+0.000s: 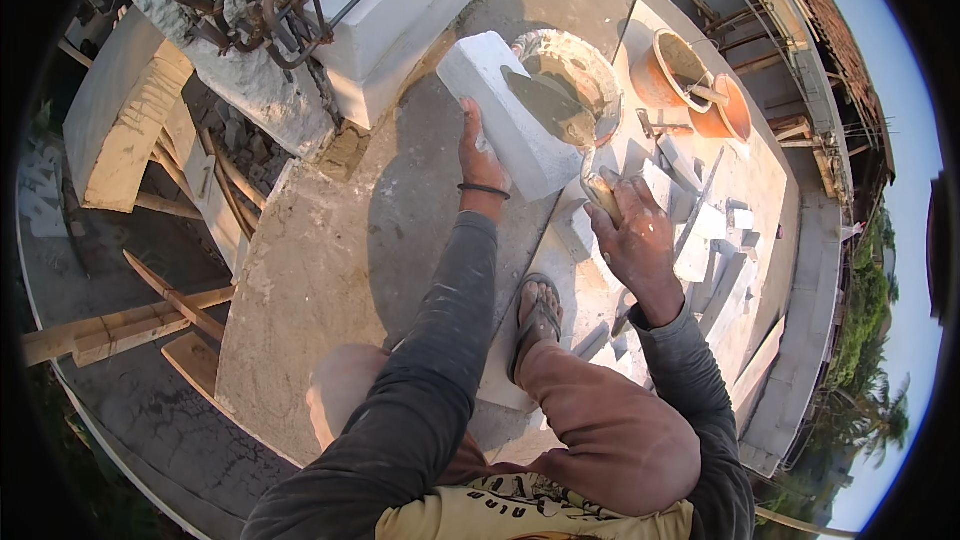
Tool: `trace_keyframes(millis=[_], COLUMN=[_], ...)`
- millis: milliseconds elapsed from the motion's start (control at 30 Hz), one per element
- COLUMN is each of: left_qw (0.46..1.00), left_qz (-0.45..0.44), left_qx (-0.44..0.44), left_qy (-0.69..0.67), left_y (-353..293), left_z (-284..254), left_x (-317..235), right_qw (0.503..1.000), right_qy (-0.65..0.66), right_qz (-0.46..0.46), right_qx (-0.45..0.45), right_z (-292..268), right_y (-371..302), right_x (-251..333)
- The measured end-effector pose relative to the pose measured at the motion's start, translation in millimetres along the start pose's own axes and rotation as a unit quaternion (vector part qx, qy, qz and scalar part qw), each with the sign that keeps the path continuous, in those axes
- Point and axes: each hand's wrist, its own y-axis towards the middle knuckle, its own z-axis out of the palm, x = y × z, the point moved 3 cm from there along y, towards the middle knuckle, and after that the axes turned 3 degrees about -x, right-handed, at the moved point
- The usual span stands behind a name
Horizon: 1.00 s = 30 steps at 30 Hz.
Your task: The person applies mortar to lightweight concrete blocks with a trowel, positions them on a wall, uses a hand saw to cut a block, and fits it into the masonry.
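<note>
My left hand (482, 162) is closed around the near left side of a white lightweight concrete block (535, 162), which is tilted up off the floor. In my right hand (640, 240) is a trowel (603, 196), gripped by its worn handle. Its grey, mortar-coated blade reaches across the block's right side; whether it touches the block I cannot tell. Just behind the block stands a round mortar bucket (612, 85) with a crusted rim, partly hidden by block and blade.
Two orange buckets (655, 80) and a hammer (663, 127) are at right, near several white block offcuts (704, 232). A white block course (400, 15) and bent rebar (275, 15) rise at far left. Timber pieces (150, 325) lie beyond the slab's left edge. My sandalled foot (538, 315) is close by.
</note>
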Motion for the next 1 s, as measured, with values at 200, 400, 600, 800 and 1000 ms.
trace_keyframes(millis=[200,400,600,800,1000], left_qw=[0.995,0.990,0.988,0.990,0.987], left_qz=[-0.057,-0.133,-0.152,-0.133,-0.141], left_qx=[-0.016,-0.006,0.035,0.013,-0.005], left_qy=[0.074,0.051,-0.006,0.050,0.078], left_y=[13.7,18.4,24.6,20.1,16.1], left_z=[-20.1,-15.0,-26.8,-38.8,-37.1], left_x=[0.0,10.8,-5.5,-39.9,-45.0], right_qw=[0.999,0.996,0.996,0.985,0.972], right_qy=[0.031,0.080,-0.002,-0.020,-0.133], right_qz=[-0.019,-0.029,-0.083,0.104,-0.076], right_qx=[-0.036,-0.022,-0.025,0.133,0.179], right_z=[25.4,101.5,119.8,90.2,199.3], right_y=[9.8,29.5,-20.7,50.0,140.1], right_x=[-46.3,-97.1,-150.9,-156.1,-228.0])
